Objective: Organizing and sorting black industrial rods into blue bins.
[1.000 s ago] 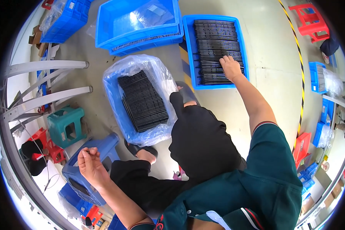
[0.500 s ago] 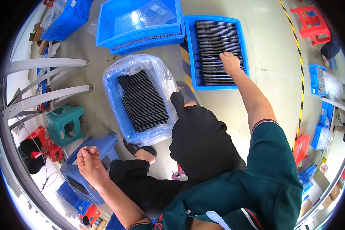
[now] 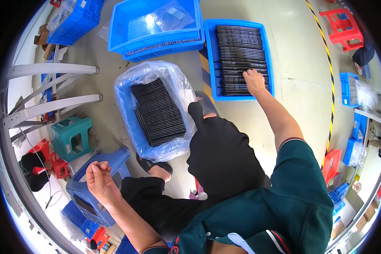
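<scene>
My right hand point(image 3: 255, 82) reaches into a blue bin point(image 3: 271, 63) at the far right of my legs. Its fingers are bent down onto the near part of a row of thin black strips point(image 3: 240, 46) packed side by side; the fingertips are hidden. My left hand point(image 3: 101, 183) is raised at the left, above a blue-grey plastic stool point(image 3: 122, 158). Its thumb and fingers are pinched together, with a tiny dark spot at the tips that is too small to name. Between the hands, a second blue bin point(image 3: 129, 113) lined with clear plastic holds more black strips point(image 3: 160, 111).
Stacked blue crates point(image 3: 114, 34) stand beyond the lined bin. A green stool point(image 3: 72, 137) and white metal frame legs point(image 3: 55, 70) are at the left. A red stool point(image 3: 342, 29) is at the far right, past yellow-black floor tape point(image 3: 332, 76). My knees are close to the lined bin.
My right hand has moved a little toward me along the row of black strips. My left hand stays pinched in nearly the same place.
</scene>
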A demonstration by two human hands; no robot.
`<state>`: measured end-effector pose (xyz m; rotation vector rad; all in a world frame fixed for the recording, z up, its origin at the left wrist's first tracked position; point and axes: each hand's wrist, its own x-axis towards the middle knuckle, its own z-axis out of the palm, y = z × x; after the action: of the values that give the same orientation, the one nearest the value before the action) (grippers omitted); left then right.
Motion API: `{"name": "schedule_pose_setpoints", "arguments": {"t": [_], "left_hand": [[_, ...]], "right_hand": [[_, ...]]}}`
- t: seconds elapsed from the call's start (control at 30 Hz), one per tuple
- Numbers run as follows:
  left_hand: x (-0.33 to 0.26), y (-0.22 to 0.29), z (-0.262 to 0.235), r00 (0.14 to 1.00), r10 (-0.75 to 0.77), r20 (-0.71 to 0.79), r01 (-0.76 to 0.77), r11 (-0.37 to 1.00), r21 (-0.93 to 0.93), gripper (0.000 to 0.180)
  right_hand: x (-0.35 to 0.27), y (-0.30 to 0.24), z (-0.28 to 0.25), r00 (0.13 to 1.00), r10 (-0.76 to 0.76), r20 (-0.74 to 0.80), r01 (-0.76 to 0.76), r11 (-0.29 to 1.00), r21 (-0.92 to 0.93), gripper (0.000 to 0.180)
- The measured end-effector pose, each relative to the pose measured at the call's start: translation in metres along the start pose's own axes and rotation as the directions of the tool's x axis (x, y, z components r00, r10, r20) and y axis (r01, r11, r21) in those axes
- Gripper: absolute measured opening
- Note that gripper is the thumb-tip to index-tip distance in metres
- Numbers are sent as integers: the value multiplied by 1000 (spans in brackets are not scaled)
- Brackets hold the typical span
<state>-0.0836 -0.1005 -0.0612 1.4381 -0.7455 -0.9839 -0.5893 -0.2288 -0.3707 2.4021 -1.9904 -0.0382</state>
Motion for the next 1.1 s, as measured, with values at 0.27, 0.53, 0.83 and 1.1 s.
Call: {"name": "schedule_pose_setpoints", "arguments": {"t": [0.27,0.53,0.83,1.1], "left_hand": [[1,-1,1,1000,-4,14,4,1000,4,13],[1,-1,0,1000,-4,31,4,1000,-15,13],[0,-2,3,1000,-6,26,7,1000,-9,12],[-2,-2,1,1000,0,17,0,1000,-7,13]], "right_hand": [[21,8,-4,996,80,-34,-82,995,-56,10],[40,3,-5,988,78,-132,-73,997,39,32],[38,-1,4,982,164,-88,-162,986,32,13],[40,-4,2,975,218,-51,-217,976,17,9]]}}
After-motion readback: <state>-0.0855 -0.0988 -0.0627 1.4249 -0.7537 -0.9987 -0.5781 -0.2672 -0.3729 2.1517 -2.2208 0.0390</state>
